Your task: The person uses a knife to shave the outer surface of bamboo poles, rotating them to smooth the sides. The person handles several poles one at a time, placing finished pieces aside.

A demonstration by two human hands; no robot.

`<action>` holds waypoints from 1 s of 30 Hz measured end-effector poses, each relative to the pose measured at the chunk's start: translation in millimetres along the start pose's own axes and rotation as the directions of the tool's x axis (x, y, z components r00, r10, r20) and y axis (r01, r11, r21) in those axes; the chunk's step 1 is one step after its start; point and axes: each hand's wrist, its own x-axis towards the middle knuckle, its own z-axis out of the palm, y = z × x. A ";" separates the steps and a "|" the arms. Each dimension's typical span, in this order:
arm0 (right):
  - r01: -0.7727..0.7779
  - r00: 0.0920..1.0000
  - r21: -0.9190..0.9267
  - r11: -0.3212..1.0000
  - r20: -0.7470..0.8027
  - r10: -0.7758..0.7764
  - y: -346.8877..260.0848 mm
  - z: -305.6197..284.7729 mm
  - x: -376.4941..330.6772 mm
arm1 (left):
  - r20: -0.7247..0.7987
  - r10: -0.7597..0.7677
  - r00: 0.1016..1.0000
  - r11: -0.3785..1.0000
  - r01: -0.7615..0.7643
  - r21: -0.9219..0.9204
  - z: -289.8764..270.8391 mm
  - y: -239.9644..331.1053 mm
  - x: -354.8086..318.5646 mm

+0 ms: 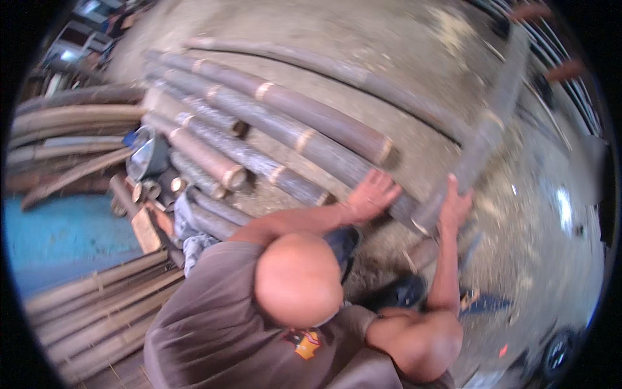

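Nearest the camera, a person in a brown shirt [214, 330] bends over stacked dark bamboo poles [285, 129]. Left hand [370, 194] lies flat, fingers spread, on one pole's end. Right hand [455, 206] grips another pole [483, 139], fingers wrapped around it, on the dirt floor [414, 39].

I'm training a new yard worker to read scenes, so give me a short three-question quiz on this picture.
1. True or false: the bent-over person has one hand and the other hand on bamboo poles.
2. What colour is the floor patch at the picture's left? A red, B blue, C yellow.
3. Do the piled dark poles lie flat or stand upright?
Key: 1 true; 2 B; 3 flat.
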 end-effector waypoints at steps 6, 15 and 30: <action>-0.103 0.993 -0.249 0.963 0.028 0.113 -8.9 1.8 0.5 | 0.455 0.069 0.888 0.992 -0.013 -0.124 -19.7 -20.7 36.3; -0.088 0.985 -0.244 0.966 0.124 0.121 -2.4 -18.0 -11.7 | 0.211 0.074 0.975 0.992 -0.050 -0.115 9.0 -17.5 14.5; -0.010 0.973 -0.530 0.848 0.190 0.131 2.6 -46.4 25.4 | -0.035 0.037 0.999 0.998 -0.035 0.060 -9.3 5.5 -23.3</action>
